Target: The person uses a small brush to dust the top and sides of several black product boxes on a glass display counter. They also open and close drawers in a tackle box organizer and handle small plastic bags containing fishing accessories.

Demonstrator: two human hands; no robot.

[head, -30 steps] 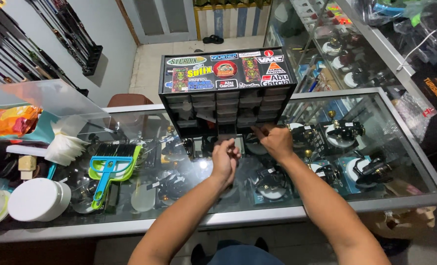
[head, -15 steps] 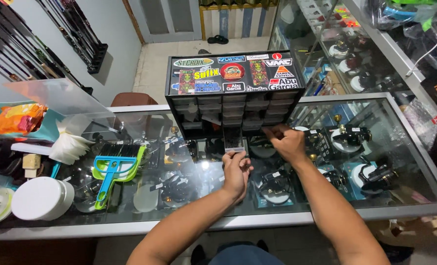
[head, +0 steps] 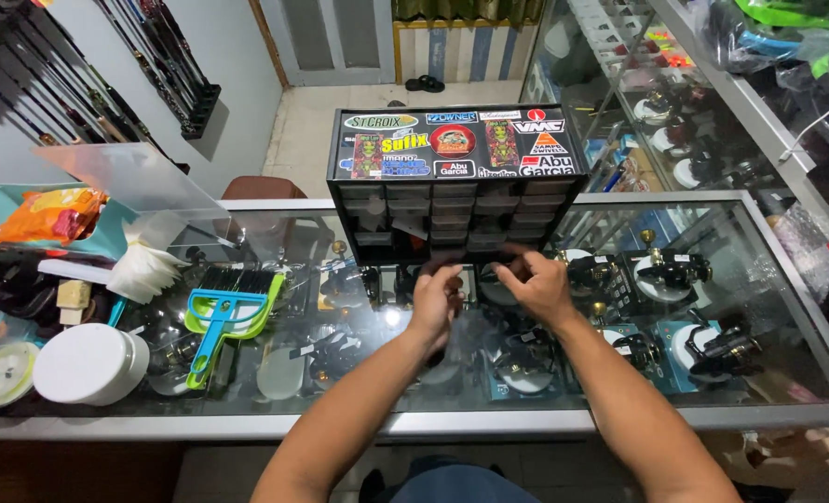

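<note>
Reaching out over a glass desk [head: 787, 307], a person is bringing both hands to the bottom drawers of a small black drawer cabinet [head: 454, 191] covered in stickers, standing at the desk's far edge. The left hand [head: 436, 296] and right hand [head: 533, 282] are curling their fingers narrowly together just in front of the lowest drawers, though whether they are pinching anything is impossible to tell. A hard tug is likely risking sliding the light cabinet on the smooth glass, or spilling small parts from a drawer.
</note>
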